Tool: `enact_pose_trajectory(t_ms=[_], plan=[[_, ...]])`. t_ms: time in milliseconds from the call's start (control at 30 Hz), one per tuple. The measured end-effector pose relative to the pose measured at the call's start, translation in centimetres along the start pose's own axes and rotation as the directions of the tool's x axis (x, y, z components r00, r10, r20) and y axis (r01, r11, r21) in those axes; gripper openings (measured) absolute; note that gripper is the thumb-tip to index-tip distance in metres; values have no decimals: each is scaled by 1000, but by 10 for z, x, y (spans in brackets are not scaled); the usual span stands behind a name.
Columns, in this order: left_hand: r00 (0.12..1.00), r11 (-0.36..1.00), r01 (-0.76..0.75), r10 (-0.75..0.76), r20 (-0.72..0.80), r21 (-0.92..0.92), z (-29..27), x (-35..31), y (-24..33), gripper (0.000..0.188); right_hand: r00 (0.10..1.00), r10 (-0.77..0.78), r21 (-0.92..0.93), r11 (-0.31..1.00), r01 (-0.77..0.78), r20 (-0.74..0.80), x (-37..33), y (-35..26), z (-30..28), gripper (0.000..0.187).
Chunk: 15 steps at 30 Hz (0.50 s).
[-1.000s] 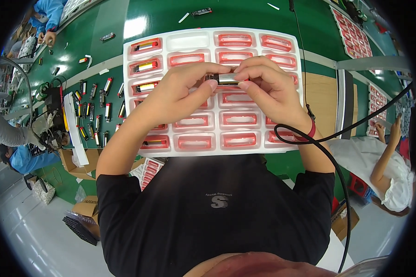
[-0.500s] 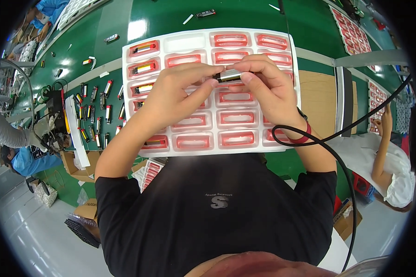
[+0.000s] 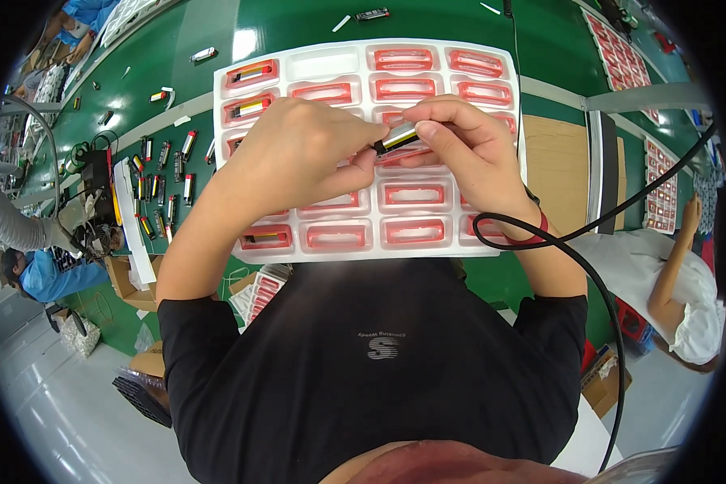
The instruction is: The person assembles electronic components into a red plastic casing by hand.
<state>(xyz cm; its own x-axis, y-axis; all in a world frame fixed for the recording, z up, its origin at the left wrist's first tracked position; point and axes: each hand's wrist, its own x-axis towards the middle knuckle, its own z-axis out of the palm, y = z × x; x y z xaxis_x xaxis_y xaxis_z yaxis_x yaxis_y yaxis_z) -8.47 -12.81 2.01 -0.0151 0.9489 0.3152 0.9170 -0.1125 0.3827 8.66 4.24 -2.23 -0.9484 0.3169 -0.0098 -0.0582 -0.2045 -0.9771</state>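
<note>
Between both hands, above a white moulded tray (image 3: 323,61), is a small battery-like stick (image 3: 399,139) with silver, yellow and black sides. It tilts, its right end higher. My right hand (image 3: 480,157) pinches that right end between thumb and fingers. My left hand (image 3: 305,149) is closed at the black left end, its fingertips partly hidden behind its own knuckles. Under the hands, the tray's cells hold red-rimmed clear inserts (image 3: 415,189). Similar sticks lie in several left-column cells, one being a yellow and red stick (image 3: 252,74) at the far left corner.
Many loose sticks (image 3: 163,153) lie on the green table (image 3: 298,20) to the left, beside a long white strip (image 3: 137,226). A black cable (image 3: 573,250) loops across my right wrist. Right of the tray lies a brown board (image 3: 552,173). A co-worker (image 3: 661,282) sits at right.
The stick has turned from nearly level to tilted, right end up. My left hand has rolled over, its knuckles higher and fingers more curled. My right hand has hardly moved.
</note>
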Motion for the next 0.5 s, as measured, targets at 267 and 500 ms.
enact_pose_trajectory(t_ms=[267, 500], plan=[[990, 991, 76, -88, -112, -106, 21, -7, 1, 24, 990, -129, -34, 991, 131, 62, -4, 5, -2, 20], [837, 278, 412, -491, 240, -868, 33, -20, 5, 35, 974, -223, -45, 974, 221, -33, -2, 7, -7, 23]])
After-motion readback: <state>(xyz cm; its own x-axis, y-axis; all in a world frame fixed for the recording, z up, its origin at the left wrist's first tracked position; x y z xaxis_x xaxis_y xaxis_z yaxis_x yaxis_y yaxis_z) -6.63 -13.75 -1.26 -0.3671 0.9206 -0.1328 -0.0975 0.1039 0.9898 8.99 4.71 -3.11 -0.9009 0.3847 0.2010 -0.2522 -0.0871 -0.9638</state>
